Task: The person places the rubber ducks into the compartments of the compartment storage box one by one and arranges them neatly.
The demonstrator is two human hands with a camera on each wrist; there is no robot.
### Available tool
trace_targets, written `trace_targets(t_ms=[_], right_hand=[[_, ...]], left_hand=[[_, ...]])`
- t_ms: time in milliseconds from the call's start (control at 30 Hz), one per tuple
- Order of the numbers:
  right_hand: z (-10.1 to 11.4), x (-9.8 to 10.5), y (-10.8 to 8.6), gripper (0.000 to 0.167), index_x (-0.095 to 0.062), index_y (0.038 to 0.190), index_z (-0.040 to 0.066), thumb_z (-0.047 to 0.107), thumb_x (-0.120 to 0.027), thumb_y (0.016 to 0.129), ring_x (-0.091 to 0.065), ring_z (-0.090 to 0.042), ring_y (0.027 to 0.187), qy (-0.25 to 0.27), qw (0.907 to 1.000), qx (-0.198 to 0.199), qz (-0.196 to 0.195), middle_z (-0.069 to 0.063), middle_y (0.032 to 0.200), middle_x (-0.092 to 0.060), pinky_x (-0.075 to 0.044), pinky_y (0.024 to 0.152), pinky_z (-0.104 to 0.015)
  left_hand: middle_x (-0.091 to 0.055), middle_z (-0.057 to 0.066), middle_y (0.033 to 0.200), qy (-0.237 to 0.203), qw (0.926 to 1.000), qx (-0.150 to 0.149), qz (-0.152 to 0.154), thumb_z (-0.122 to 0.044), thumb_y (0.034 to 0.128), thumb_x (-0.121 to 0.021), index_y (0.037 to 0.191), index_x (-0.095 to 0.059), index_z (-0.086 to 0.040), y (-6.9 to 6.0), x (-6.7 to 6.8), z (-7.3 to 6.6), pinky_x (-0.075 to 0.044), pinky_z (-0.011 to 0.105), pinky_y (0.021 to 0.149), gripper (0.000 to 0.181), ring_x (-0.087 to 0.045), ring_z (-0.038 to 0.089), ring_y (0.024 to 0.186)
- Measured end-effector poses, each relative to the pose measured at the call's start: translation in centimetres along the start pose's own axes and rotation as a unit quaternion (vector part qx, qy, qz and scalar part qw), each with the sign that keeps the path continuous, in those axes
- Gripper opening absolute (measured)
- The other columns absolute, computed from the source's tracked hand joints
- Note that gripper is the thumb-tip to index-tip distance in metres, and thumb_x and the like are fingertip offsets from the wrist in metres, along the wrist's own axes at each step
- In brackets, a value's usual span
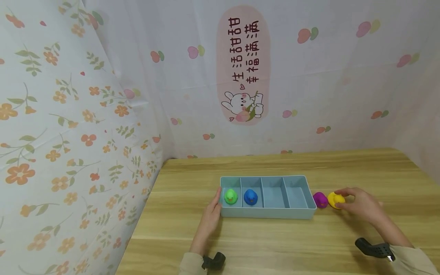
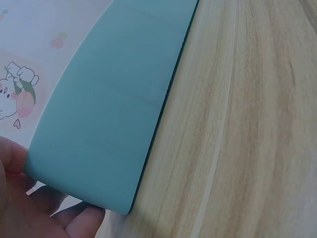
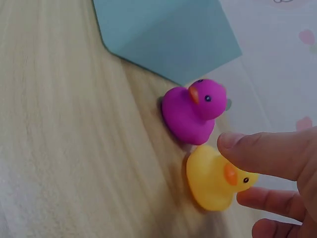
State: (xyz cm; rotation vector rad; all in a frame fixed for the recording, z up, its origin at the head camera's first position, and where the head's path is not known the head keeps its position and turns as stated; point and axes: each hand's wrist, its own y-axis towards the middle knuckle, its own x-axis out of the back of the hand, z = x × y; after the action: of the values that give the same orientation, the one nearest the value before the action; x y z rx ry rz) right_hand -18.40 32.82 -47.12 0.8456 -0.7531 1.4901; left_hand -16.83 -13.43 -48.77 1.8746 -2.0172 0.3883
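My left hand [image 1: 210, 215] holds the left end of a pale blue compartment box [image 1: 268, 213]. Its thumb and fingers lie around that end wall in the left wrist view. A green rubber duck [image 1: 230, 196] sits in the leftmost compartment, and a blue rubber duck [image 1: 251, 196] in the one beside it. Right of the box, a purple rubber duck [image 3: 190, 115] stands on the table. Touching it is a yellow rubber duck [image 3: 208, 181], which my right hand [image 1: 361, 204] pinches about the head between thumb and fingers; part of the head is hidden by the thumb.
The wooden table [image 1: 261, 248] runs back to a wall hung with patterned cloth [image 1: 326, 76]. A floral cloth [image 1: 68, 152] borders its left side. The two right-hand compartments of the box hold nothing. Black wrist mounts [image 1: 374, 250] sit at both cuffs.
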Motion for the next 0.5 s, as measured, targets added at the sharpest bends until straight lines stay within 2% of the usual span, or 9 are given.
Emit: trace_targets(t_ms=[200, 400, 500], right_hand=[[-0.53, -0.48, -0.06, 0.054, -0.061, 0.119, -0.005, 0.03, -0.075, 0.08, -0.046, -0.057, 0.109, 0.012, 0.9998, 0.016, 0.004, -0.03, 0.111, -0.06, -0.037, 0.078, -0.066], [-0.87, -0.87, -0.12, 0.056, -0.06, 0.12, -0.005, 0.029, -0.076, 0.079, -0.048, -0.055, 0.108, 0.011, 0.9998, 0.016, 0.001, -0.035, 0.118, -0.057, -0.036, 0.077, -0.063], [-1.09, -1.07, -0.15, 0.055, -0.06, 0.12, -0.005, 0.028, -0.076, 0.079, -0.048, -0.055, 0.107, 0.016, 0.9997, 0.018, -0.001, -0.036, 0.119, -0.055, -0.038, 0.078, -0.065]], left_hand=[[-0.027, 0.007, 0.156, 0.0, 1.0, 0.009, -0.001, -0.012, 0.1007, -0.032, 0.151, -0.029, -0.017, -0.08, -0.04, 0.21, -0.023, 0.051, 0.116, 0.051, -0.028, 0.032, 0.142], [-0.027, 0.007, 0.156, 0.0, 1.0, 0.006, 0.003, -0.012, 0.101, -0.032, 0.151, -0.028, -0.017, 0.06, -0.05, 0.3, -0.023, 0.051, 0.116, 0.051, -0.028, 0.032, 0.142], [-0.027, 0.008, 0.156, 0.002, 1.0, 0.004, 0.001, -0.012, 0.1007, -0.032, 0.151, -0.028, -0.017, 0.04, -0.1, 0.22, -0.024, 0.05, 0.116, 0.051, -0.029, 0.032, 0.142]])
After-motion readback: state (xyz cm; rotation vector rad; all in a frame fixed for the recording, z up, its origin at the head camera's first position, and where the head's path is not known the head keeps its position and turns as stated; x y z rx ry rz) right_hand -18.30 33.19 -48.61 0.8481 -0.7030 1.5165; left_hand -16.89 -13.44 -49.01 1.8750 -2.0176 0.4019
